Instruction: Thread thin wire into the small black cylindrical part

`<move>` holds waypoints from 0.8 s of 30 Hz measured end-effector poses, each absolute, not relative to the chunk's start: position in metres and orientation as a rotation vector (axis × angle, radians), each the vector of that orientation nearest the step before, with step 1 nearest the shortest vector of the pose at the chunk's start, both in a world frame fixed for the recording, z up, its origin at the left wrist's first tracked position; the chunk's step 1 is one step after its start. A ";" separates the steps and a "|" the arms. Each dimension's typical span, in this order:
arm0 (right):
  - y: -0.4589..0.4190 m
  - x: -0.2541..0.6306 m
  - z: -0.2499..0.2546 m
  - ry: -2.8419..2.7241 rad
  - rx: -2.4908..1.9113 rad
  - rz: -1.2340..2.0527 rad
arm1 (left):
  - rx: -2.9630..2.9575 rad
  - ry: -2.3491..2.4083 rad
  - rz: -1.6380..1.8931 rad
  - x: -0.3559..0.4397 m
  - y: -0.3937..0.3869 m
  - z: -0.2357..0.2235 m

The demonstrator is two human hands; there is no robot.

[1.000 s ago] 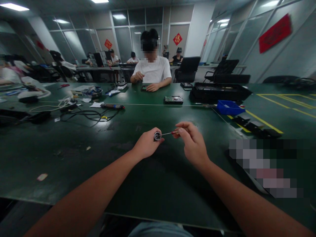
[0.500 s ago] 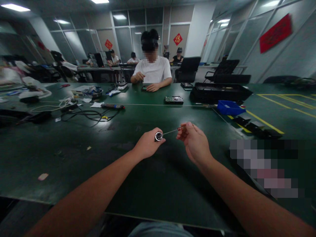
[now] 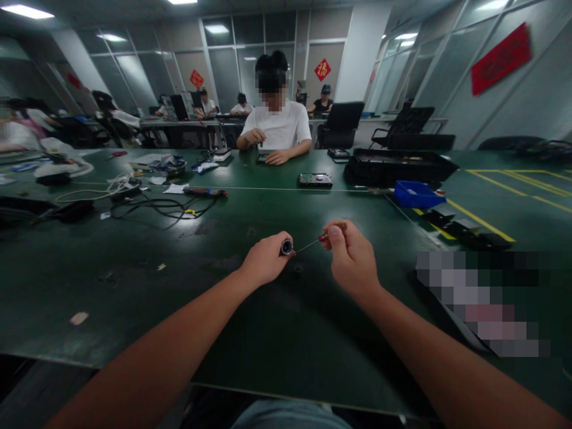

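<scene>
My left hand [image 3: 263, 261] is closed around a short black cylinder [image 3: 286, 246], its round, silver-rimmed end turned up toward me and dark inside. In my right hand [image 3: 354, 257] is a thin screwdriver [image 3: 322, 238] with a reddish handle, pinched between thumb and fingers. Its metal shaft slants down left to the near side of the cylinder's rim; whether the tip touches is too small to tell. Just below the cylinder, a small dark piece [image 3: 298, 270] shows against the green table [image 3: 286, 339].
Across the table a person in a white shirt [image 3: 279, 128] works on a small device. A circuit board drive [image 3: 315, 179], a long black casing [image 3: 397, 168] and a blue tray [image 3: 417, 195] lie beyond my hands. Black cables [image 3: 165, 208] and a pen-shaped tool [image 3: 204, 191] are left.
My right hand has turned, and the screwdriver shaft has dropped from the cylinder's opening to its lower rim. Metallic bits seen in the opening are gone; a small dark piece now shows below.
</scene>
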State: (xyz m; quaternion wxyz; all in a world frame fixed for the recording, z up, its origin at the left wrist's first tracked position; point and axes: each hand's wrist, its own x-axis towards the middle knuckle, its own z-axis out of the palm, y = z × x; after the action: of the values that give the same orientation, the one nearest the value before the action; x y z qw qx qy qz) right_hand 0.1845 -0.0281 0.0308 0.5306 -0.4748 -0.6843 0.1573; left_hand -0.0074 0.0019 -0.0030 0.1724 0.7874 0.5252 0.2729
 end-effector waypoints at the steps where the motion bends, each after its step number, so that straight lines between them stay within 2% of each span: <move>1: -0.028 0.185 0.031 -1.640 -1.145 0.354 | 2.236 1.497 0.767 -0.008 0.003 -0.004; 7: -0.023 0.188 0.036 -1.753 -1.229 0.266 | 2.234 1.525 0.752 -0.009 0.004 -0.006; 16: -0.016 0.187 0.023 -2.367 -1.586 0.462 | 2.242 1.524 0.717 -0.007 0.003 -0.005; 24: -0.021 0.180 0.023 -2.443 -1.708 0.632 | 2.239 1.539 0.706 -0.007 0.003 -0.007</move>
State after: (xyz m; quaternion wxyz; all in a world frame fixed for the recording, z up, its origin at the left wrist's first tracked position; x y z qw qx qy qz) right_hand 0.1801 -0.0212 0.0227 0.0474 -0.5599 -0.8009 0.2072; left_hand -0.0065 0.0028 -0.0067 0.1665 0.7865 0.5406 0.2481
